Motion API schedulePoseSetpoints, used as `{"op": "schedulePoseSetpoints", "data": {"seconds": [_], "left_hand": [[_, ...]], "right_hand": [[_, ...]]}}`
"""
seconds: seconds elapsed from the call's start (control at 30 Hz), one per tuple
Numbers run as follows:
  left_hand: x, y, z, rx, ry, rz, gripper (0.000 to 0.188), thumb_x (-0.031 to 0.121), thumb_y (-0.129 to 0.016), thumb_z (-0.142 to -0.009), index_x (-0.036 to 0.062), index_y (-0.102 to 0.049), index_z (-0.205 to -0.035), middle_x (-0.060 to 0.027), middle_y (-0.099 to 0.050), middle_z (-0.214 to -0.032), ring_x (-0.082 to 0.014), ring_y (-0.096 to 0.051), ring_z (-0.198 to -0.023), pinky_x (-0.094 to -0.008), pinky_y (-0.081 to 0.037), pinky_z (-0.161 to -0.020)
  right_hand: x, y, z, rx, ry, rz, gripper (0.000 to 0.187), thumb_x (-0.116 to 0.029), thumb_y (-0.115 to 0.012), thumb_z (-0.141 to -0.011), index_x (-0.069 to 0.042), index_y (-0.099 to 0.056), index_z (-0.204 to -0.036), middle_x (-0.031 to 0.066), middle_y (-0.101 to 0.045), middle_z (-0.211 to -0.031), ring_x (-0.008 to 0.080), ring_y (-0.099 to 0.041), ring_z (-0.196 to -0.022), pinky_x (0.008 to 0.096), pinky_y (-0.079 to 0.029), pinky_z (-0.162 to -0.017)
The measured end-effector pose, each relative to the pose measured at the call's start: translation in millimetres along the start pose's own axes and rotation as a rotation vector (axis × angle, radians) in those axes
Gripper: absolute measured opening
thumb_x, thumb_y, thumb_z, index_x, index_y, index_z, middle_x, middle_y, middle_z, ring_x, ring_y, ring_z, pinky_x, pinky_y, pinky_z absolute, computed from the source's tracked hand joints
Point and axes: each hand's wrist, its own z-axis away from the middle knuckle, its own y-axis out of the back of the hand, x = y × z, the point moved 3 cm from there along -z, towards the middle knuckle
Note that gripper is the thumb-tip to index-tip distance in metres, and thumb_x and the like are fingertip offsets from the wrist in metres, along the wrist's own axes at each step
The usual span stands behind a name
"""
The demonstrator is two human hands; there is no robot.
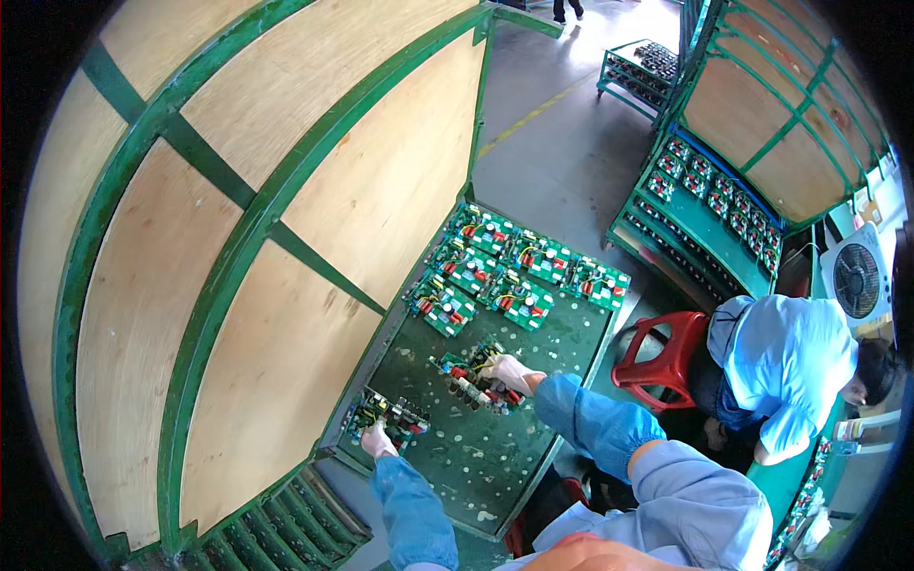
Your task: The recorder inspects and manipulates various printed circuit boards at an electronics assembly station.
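Head view has the left hand [378, 440] and right hand [509, 372], fingers closed on a left circuit board [407, 417] and right circuit board [466, 386] over the worktop [481, 462], likely light, stiff, fragile (easily bent on top), best held by the edges.

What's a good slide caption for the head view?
Left hand and right hand each at a populated circuit board over a green tabletop, more boards beyond.
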Motion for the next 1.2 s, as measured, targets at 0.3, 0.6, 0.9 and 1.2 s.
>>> {"op": "schedulePoseSetpoints", "data": {"seconds": [0.3,0.6,0.9,1.2], "left_hand": [[1.5,46.5,123.4,-0.196,-0.112,0.097,0.023,0.020,-0.060,-0.080,-0.0019,-0.063,-0.077,-0.0074,-0.061,-0.074,-0.0174,-0.054,-0.063,-0.0336,-0.044,-0.057],[68.6,73.1,257.8,-0.503,-0.420,-0.046,0.016,0.011,-0.068,-0.077,-0.0012,-0.057,-0.078,-0.0086,-0.056,-0.079,-0.0209,-0.053,-0.075,-0.0339,-0.045,-0.071],[141.2,-16.4,432.3,-1.239,-1.217,-0.173,0.013,0.010,-0.071,-0.074,0.0024,-0.060,-0.069,-0.0135,-0.061,-0.079,-0.0326,-0.058,-0.086,-0.0420,-0.047,-0.080],[153.6,-85.2,661.5,-1.893,-1.617,-0.254,0.017,0.011,-0.077,-0.072,0.0051,-0.061,-0.071,-0.0119,-0.060,-0.083,-0.0300,-0.058,-0.085,-0.0410,-0.045,-0.077]], "right_hand": [[-131.7,79.0,112.4,0.084,-0.785,-0.886,0.018,-0.026,-0.066,-0.087,-0.008,-0.070,-0.090,-0.0012,-0.056,-0.065,0.0065,-0.046,-0.055,0.0261,-0.034,-0.048],[-182.6,141.6,272.2,0.161,-0.761,-0.608,0.029,-0.027,-0.068,-0.080,-0.004,-0.069,-0.098,0.0051,-0.062,-0.081,0.0163,-0.057,-0.076,0.0330,-0.045,-0.067],[-263.0,134.9,510.6,0.603,-0.983,-0.713,0.036,-0.016,-0.059,-0.076,-0.001,-0.064,-0.109,0.0107,-0.067,-0.101,0.0206,-0.060,-0.092,0.0326,-0.045,-0.085],[-374.8,15.7,704.9,1.688,-1.324,-1.013,0.017,-0.018,-0.067,-0.077,-0.005,-0.067,-0.088,0.0027,-0.058,-0.066,0.0117,-0.051,-0.057,0.0280,-0.041,-0.054]]}}
